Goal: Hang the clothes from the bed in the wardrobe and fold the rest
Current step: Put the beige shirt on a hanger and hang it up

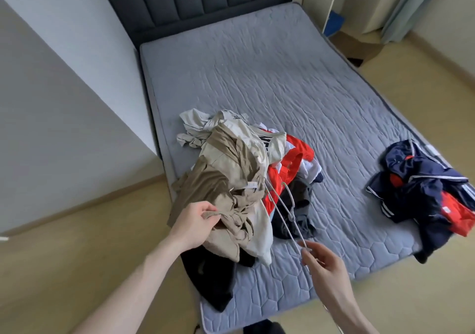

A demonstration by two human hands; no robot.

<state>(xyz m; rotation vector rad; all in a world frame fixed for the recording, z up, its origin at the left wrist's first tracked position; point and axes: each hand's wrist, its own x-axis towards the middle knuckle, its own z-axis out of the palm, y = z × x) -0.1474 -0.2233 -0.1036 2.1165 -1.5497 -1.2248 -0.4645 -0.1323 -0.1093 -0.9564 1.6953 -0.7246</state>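
Fingers (pixel 209 212) of the left hand (pixel 192 221) are curled round a fold of the tan garment (pixel 205 187), pinching it at the near edge of the pile (pixel 257 169); the right hand (pixel 325 264) pinches one end of a wire hanger (pixel 282 205) between thumb and fingertips, its other fingers loosely spread; the hanger's far end runs up under the tan cloth, its hook lying over the red garment (pixel 282 169); the pile sits on the near left part of the bed (pixel 282 76), with a navy jacket (pixel 421 187) well apart at the right edge; the step looks like freeing or fitting the hanger at the tan garment; best to lift the cloth clear of the heap first, find the neck opening, then ease the wire through without snagging the neighbours; both forearms reach forward and down from the near edge, left wrist turned palm-inward, right palm facing left
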